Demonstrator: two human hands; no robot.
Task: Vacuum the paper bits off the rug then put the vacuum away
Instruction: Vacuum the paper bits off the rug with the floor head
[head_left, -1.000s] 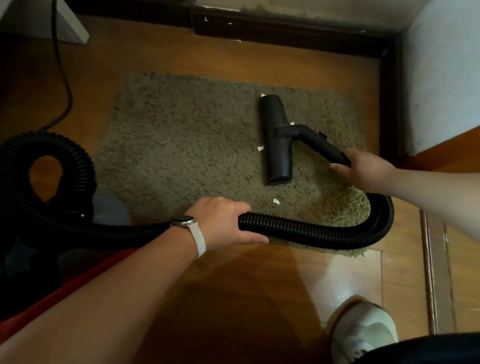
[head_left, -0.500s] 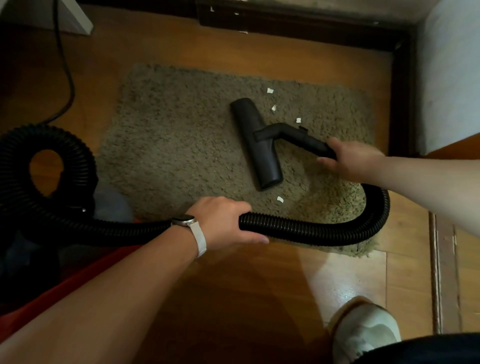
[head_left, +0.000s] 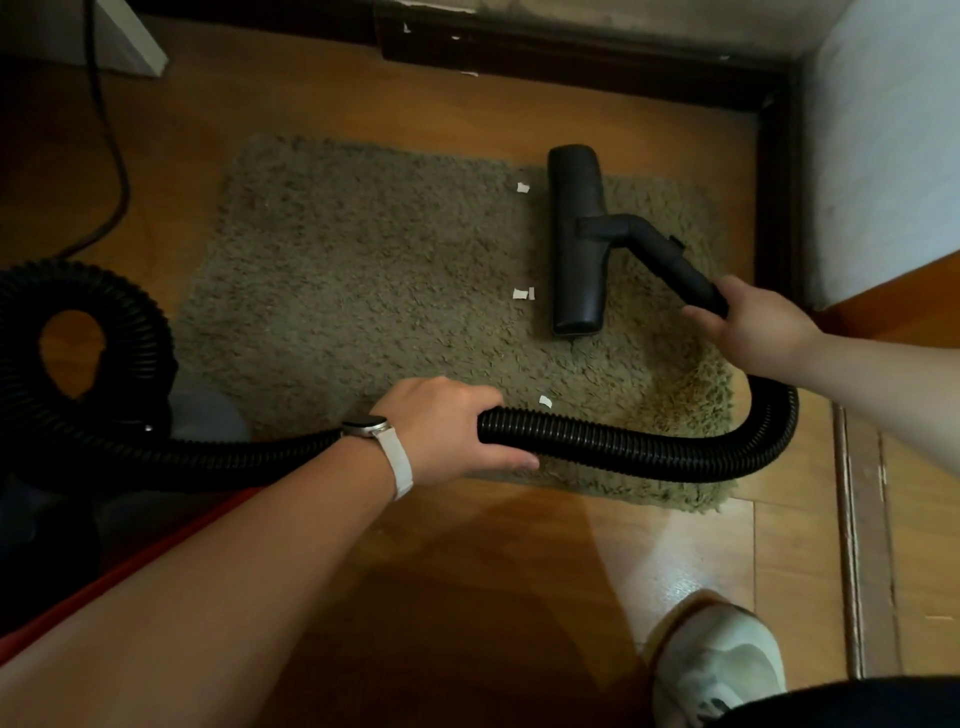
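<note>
A shaggy olive rug lies on the wooden floor. The black floor nozzle rests flat on the rug's right part. My right hand grips the black wand just behind the nozzle. My left hand, with a white watch on its wrist, grips the ribbed black hose at the rug's near edge. White paper bits lie on the rug: one left of the nozzle's far end, a pair left of its near end, one beside the hose.
The hose coils in a loop at the left, over the dark vacuum body. A black cable runs along the floor at far left. A dark baseboard and a white wall border the rug. My white shoe stands at lower right.
The nozzle has moved right and farther away across the rug and turned straight. Two paper bits that lay beyond it are gone. My left hand has stayed on the hose.
</note>
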